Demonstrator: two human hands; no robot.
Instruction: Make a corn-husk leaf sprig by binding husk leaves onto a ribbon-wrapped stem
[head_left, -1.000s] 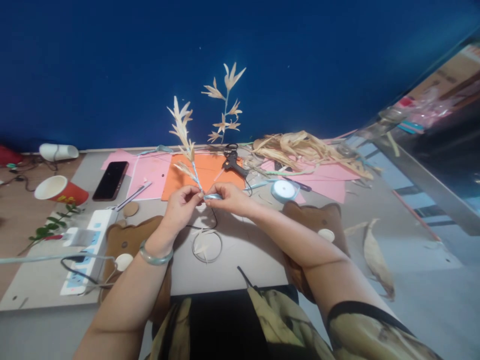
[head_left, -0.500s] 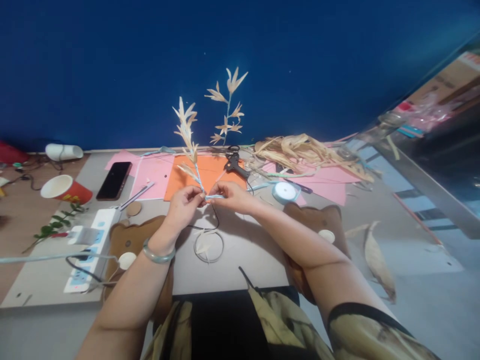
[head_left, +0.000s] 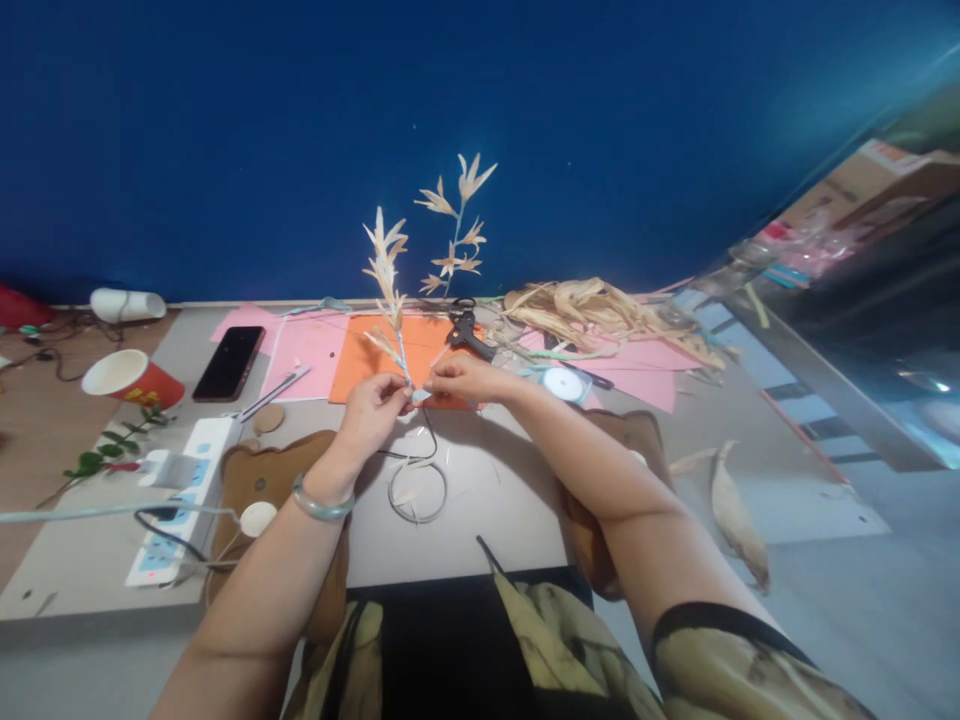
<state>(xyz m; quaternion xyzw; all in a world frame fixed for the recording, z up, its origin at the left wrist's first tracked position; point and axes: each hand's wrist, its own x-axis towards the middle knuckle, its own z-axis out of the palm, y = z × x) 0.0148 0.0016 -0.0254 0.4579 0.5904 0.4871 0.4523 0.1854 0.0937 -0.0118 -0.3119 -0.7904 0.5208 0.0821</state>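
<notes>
My left hand (head_left: 373, 408) is closed in a pinch round the lower stem of a dried-husk flower branch (head_left: 388, 270), which stands nearly upright with its pale blooms on top. The stem is wrapped in light blue. My right hand (head_left: 469, 379) pinches the end of a short pale blue strip of tape (head_left: 421, 396) that runs from the stem base between both hands. A second husk branch (head_left: 456, 232) rises behind, against the blue wall. To the right of my right hand lies a spool of light blue tape (head_left: 562, 384).
A black glue gun (head_left: 466, 332) rests beside orange paper (head_left: 352, 350). Dried husks (head_left: 585, 305) are heaped at the back right. On the left are a phone (head_left: 229, 362), a red paper cup (head_left: 133, 378) and a power strip (head_left: 184, 500). A wire ring (head_left: 418, 491) lies in front.
The branch has turned slightly and shifted right in my left hand. The pale blue strip between my hands now shows wider and shorter. My right hand has moved slightly.
</notes>
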